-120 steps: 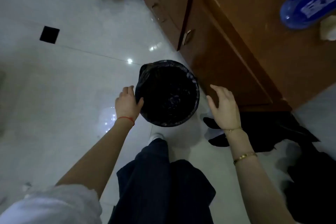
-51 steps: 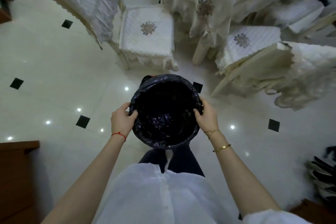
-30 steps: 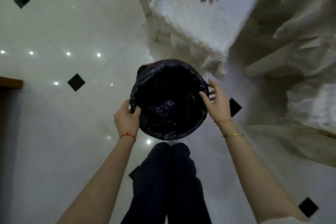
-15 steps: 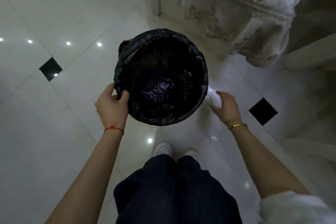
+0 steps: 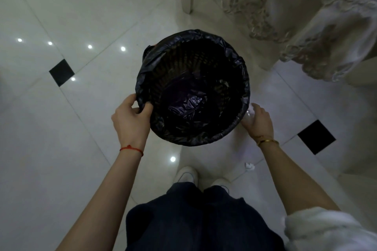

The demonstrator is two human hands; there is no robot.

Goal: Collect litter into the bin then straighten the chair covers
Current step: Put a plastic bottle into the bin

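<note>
While the left hand (image 5: pixel 130 122) pinches the near-left rim of the bin (image 5: pixel 192 87), thumb inside over the black liner and fingers outside, the right hand (image 5: pixel 259 121) sits low beside the bin's right wall, loosely cupped around something pale and clear-looking that I cannot identify; whether it really grips it I cannot tell. A small white scrap of litter (image 5: pixel 249 166) lies on the tiled floor (image 5: pixel 61 159) just ahead of the right shoe, and the draped chair cover (image 5: pixel 306 26) hangs well apart, up right. To do this step well, I would keep the bin level and low, close to the scrap, so each piece drops straight in. Inside, only the crumpled purple-black bin liner (image 5: pixel 189 106) shows against the woven wall; no litter is visible.
</note>
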